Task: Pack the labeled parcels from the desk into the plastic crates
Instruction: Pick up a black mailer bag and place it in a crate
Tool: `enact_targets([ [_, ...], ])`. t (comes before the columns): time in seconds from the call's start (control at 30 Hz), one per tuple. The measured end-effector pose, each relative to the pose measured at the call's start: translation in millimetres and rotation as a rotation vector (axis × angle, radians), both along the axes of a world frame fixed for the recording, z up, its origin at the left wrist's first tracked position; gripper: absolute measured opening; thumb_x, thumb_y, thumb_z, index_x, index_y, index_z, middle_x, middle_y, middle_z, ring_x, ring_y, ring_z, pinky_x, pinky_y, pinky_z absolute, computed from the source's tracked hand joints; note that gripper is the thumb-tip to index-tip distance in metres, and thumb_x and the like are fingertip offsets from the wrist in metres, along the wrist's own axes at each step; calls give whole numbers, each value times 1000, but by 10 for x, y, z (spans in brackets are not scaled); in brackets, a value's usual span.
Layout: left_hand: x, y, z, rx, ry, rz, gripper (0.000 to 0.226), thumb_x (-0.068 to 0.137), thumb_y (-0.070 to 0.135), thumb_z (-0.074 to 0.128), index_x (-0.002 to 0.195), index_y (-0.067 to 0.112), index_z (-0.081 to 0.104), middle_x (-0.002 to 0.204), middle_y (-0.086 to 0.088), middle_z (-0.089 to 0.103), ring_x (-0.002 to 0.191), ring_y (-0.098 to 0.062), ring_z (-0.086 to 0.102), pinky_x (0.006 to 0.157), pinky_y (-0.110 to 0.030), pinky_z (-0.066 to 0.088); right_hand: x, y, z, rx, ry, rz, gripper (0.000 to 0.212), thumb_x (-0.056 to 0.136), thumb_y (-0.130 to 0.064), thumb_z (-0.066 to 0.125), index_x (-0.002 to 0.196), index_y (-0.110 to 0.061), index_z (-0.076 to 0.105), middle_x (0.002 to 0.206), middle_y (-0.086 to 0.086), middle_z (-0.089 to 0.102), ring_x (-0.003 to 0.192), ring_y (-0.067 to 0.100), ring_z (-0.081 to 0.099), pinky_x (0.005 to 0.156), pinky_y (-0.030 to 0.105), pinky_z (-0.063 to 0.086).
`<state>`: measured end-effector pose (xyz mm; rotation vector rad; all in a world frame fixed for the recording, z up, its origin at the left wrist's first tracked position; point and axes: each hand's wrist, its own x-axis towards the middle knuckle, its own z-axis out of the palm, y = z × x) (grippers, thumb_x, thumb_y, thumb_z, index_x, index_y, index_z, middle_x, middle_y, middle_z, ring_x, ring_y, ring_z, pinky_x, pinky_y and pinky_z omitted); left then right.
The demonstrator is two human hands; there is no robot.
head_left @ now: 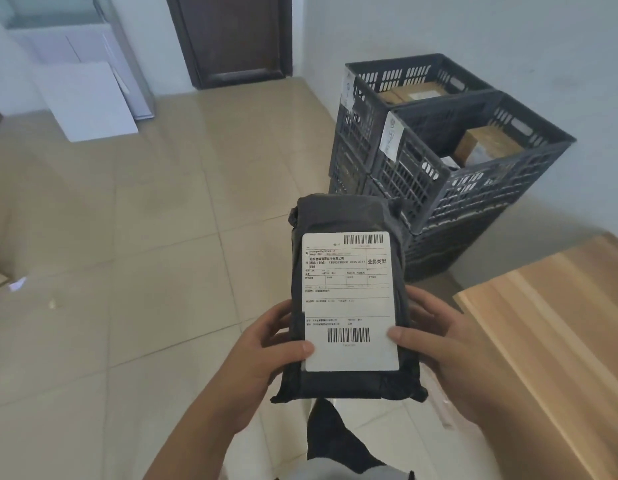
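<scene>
Desk [557, 341]: wooden, at lower right; no parcels are seen on the visible part.
Crates [474, 174]: two dark plastic stacks against the wall, ahead and to the right; brown boxes are seen inside both top crates.
Parcel [349, 299]: black bag with a white label, held in the air over the floor; long axis is pointed away from the body, toward the crates.
Left hand [266, 351]: thumb is pressed on the label, fingers curled behind the left edge.
Right hand [439, 344]: gripped likewise on the right edge; judged nearer the crates.

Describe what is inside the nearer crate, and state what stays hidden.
In the nearer crate a brown box shows, with something pale beside it. The crate's walls hide whatever lies lower.
</scene>
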<state>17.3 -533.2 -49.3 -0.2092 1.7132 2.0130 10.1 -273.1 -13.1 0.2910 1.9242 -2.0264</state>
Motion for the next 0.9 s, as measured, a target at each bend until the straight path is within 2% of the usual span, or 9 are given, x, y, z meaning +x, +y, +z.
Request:
enact_targets([
  [0.13, -686, -6, 100, -38, 11, -9, 81, 62, 27, 78, 140, 25, 57, 132, -1, 70, 120, -25, 68, 93, -40, 55, -717, 3, -5, -62, 13, -4, 61, 70, -10, 78, 128, -22, 64, 114, 5, 78, 105, 27, 75, 88, 44, 57],
  [0.2, -1085, 22, 190, -73, 34, -29, 80, 63, 26, 79, 140, 24, 57, 132, -1, 70, 120, -24, 68, 92, -38, 54, -1083, 58, -1, -92, 17, -9, 64, 70, -8, 87, 128, -22, 64, 114, 5, 78, 105, 27, 75, 91, 47, 57],
  [0.33, -1836, 116, 298, -130, 75, -47, 67, 72, 15, 73, 138, 22, 60, 131, -1, 71, 119, -24, 69, 93, -38, 53, -1752, 174, -27, -120, 26, -20, 65, 72, -7, 86, 131, -22, 63, 116, 7, 77, 107, 30, 74, 95, 50, 55],
  [0.4, -2138, 161, 289, -148, 83, -46, 71, 69, 22, 76, 138, 24, 60, 131, 0, 71, 119, -24, 68, 93, -39, 54, -2047, 208, -52, -120, 27, -29, 61, 76, -6, 77, 133, -22, 62, 117, 7, 77, 108, 31, 74, 97, 53, 55],
  [0.47, -2383, 182, 248, -148, 65, -31, 77, 64, 30, 78, 139, 27, 59, 130, 2, 71, 119, -23, 68, 96, -41, 55, -2304, 216, -79, -117, 23, -20, 61, 78, -6, 80, 133, -24, 62, 117, 6, 77, 108, 30, 74, 98, 54, 55],
  [0.53, -2615, 174, 194, -131, 40, -30, 77, 65, 29, 78, 139, 27, 58, 130, 1, 72, 119, -25, 69, 99, -44, 55, -2536, 209, -106, -108, 6, -22, 65, 74, -11, 86, 132, -25, 63, 118, 5, 77, 109, 30, 74, 97, 54, 56],
  [0.67, -3144, 123, 80, -122, -4, -79, 76, 64, 26, 81, 137, 25, 59, 129, 0, 72, 117, -25, 70, 96, -41, 56, -3002, 179, -162, -100, -24, -31, 63, 69, -15, 79, 129, -26, 64, 116, 4, 77, 107, 28, 75, 96, 52, 56],
  [0.8, -3932, 45, -21, -113, -25, -169, 81, 62, 29, 85, 138, 24, 57, 130, 1, 72, 118, -25, 70, 97, -42, 56, -3585, 133, -233, -68, -45, -102, 74, 64, -19, 85, 134, -26, 62, 118, 5, 76, 107, 29, 74, 99, 57, 55],
  [0.9, -4609, 14, -29, -103, -15, -253, 73, 68, 22, 82, 137, 25, 58, 131, 1, 71, 117, -25, 70, 96, -41, 56, -4071, 75, -197, -47, -46, -161, 80, 63, -22, 89, 137, -27, 59, 120, 3, 75, 109, 28, 73, 99, 57, 55],
])
